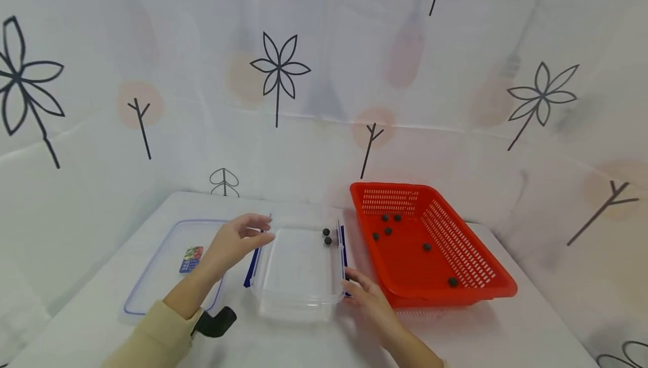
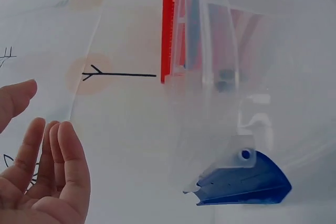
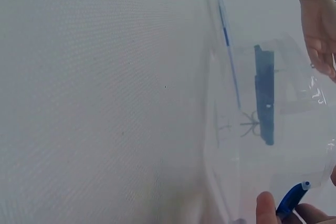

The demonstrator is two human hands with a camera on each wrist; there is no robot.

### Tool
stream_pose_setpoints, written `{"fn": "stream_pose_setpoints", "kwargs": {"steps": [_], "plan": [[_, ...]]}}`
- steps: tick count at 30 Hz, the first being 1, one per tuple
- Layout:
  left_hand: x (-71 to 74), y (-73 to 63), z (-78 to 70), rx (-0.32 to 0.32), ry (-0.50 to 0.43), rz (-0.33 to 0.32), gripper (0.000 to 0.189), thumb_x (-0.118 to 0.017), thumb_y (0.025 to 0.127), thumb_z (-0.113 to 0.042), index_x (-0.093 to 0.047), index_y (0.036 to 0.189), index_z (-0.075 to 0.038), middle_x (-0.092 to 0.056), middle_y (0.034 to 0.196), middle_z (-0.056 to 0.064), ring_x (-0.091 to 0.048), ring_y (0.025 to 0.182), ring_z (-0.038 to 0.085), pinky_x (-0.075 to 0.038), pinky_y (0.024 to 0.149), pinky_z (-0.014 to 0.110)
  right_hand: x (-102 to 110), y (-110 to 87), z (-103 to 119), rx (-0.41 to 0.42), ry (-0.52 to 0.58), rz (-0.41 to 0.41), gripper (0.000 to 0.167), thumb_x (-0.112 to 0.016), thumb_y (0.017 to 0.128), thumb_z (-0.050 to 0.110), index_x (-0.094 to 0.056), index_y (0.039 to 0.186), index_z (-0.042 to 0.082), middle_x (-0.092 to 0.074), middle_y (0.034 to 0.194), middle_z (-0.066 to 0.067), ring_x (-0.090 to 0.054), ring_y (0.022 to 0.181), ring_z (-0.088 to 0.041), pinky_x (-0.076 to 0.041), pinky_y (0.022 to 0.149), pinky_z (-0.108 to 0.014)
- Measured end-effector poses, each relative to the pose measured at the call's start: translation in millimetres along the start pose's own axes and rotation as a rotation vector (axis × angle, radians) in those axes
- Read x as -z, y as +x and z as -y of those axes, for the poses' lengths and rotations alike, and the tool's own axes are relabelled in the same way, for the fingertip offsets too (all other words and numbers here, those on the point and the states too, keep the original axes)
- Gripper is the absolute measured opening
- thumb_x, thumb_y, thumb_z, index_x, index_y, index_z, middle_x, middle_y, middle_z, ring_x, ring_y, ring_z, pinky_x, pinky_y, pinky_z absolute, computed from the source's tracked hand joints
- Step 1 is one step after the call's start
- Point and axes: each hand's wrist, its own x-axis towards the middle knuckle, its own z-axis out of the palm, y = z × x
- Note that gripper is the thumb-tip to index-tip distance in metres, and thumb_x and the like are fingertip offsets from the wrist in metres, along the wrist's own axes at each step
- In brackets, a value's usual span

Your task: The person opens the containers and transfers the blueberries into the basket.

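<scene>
The left hand (image 1: 238, 241) is hovering with fingers spread wide and holding nothing at the 9 o'clock edge of the clear plastic container (image 1: 298, 269) sitting mid-desk, while the right hand (image 1: 367, 295) is resting relaxed fingers against its blue latch (image 1: 345, 255) at 3 o'clock. Two dark balls (image 1: 327, 236) are lying in the container's 1 o'clock corner, and its lid (image 1: 169, 264) at 9 o'clock is carrying a small colourful label (image 1: 190, 259) too blurred to read. A red basket (image 1: 430, 244) holding more dark balls is standing at 3 o'clock on the white desk (image 1: 506, 323).

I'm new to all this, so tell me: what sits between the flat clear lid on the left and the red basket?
In the head view, the clear container with two dark balls lies between the lid and red basket, with the left hand over the lid-side gap.
</scene>
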Motion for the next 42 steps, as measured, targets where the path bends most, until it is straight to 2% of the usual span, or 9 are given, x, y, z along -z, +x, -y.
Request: {"fn": "stream_pose_setpoints", "kwargs": {"steps": [4, 8, 15, 22, 27, 33, 37, 42], "plan": [[-2.5, 12.8, -6.2, -0.062, -0.017, 0.044, 0.043, -0.069, 0.084, -0.033, -0.060, 0.119, -0.011, -0.061, 0.113, 0.006, -0.057, 0.100, 0.022, -0.050, 0.083, 0.040, 0, 0.9, 0, -0.026, -0.008, -0.001, 0.055, -0.054, 0.094, 0.028, -0.040, 0.136, -0.006, -0.039, 0.135, -0.026, -0.054, 0.105, -0.030, -0.043, 0.093, -0.046], [-8.8, 25.7, -11.6, -0.080, -0.047, 0.068, 0.042, -0.070, 0.084, -0.030, -0.060, 0.119, -0.010, -0.061, 0.113, 0.007, -0.058, 0.100, 0.021, -0.049, 0.083, 0.040, -1, 1.4, 1, -0.023, -0.010, 0.001, 0.059, -0.056, 0.093, 0.031, -0.040, 0.136, -0.006, -0.040, 0.134, -0.026, -0.055, 0.104, -0.031, -0.043, 0.094, -0.046], [-25.8, 47.9, -23.5, -0.049, -0.089, 0.110, 0.040, -0.071, 0.083, -0.026, -0.061, 0.119, -0.013, -0.062, 0.112, 0.005, -0.059, 0.100, 0.020, -0.047, 0.087, 0.043, -2, -1.0, 0, 0.009, 0.003, 0.003, 0.054, -0.053, 0.094, 0.024, -0.039, 0.135, -0.009, -0.042, 0.131, -0.029, -0.055, 0.104, -0.034, -0.044, 0.093, -0.044], [-46.4, 74.6, -31.4, -0.039, -0.114, 0.175, 0.037, -0.072, 0.082, -0.024, -0.062, 0.116, -0.012, -0.062, 0.112, 0.004, -0.058, 0.101, 0.021, -0.045, 0.091, 0.045, -1, -0.8, -3, 0.014, 0.003, -0.001, 0.056, -0.054, 0.094, 0.027, -0.040, 0.135, -0.008, -0.042, 0.131, -0.028, -0.055, 0.104, -0.033, -0.044, 0.093, -0.044], [-65.0, 98.2, -29.3, -0.027, -0.060, 0.214, 0.031, -0.074, 0.080, -0.023, -0.065, 0.107, -0.011, -0.062, 0.106, 0.002, -0.059, 0.097, 0.020, -0.047, 0.088, 0.043, 1, 0.5, -4, 0.018, 0.013, 0.003, 0.055, -0.053, 0.095, 0.026, -0.039, 0.135, -0.009, -0.041, 0.132, -0.028, -0.056, 0.103, -0.034, -0.044, 0.093, -0.043], [-84.7, 122.3, -18.8, -0.067, 0.043, 0.304, 0.027, -0.075, 0.079, -0.020, -0.066, 0.103, -0.011, -0.062, 0.101, 0.000, -0.058, 0.096, 0.019, -0.049, 0.085, 0.037, 3, 1.4, -2, -0.026, 0.010, -0.016, 0.056, -0.054, 0.094, 0.028, -0.039, 0.137, -0.006, -0.041, 0.132, -0.025, -0.055, 0.102, -0.031, -0.043, 0.094, -0.045], [-92.3, 130.5, -10.9, -0.056, 0.075, 0.344, 0.028, -0.075, 0.079, -0.017, -0.066, 0.104, -0.009, -0.063, 0.104, 0.005, -0.057, 0.097, 0.020, -0.049, 0.085, 0.036, -1, 1.3, -1, -0.068, 0.000, -0.026, 0.054, -0.055, 0.094, 0.028, -0.041, 0.137, -0.002, -0.042, 0.133, -0.022, -0.055, 0.102, -0.026, -0.042, 0.095, -0.046], [-101.5, 136.4, 1.5, -0.002, 0.168, 0.365, 0.029, -0.076, 0.077, -0.014, -0.067, 0.104, -0.006, -0.063, 0.103, 0.007, -0.056, 0.097, 0.022, -0.047, 0.087, 0.038, -4, -0.9, -1, -0.082, 0.008, -0.023, 0.054, -0.057, 0.093, 0.029, -0.043, 0.136, 0.000, -0.040, 0.133, -0.023, -0.055, 0.101, -0.025, -0.043, 0.094, -0.046]]}}
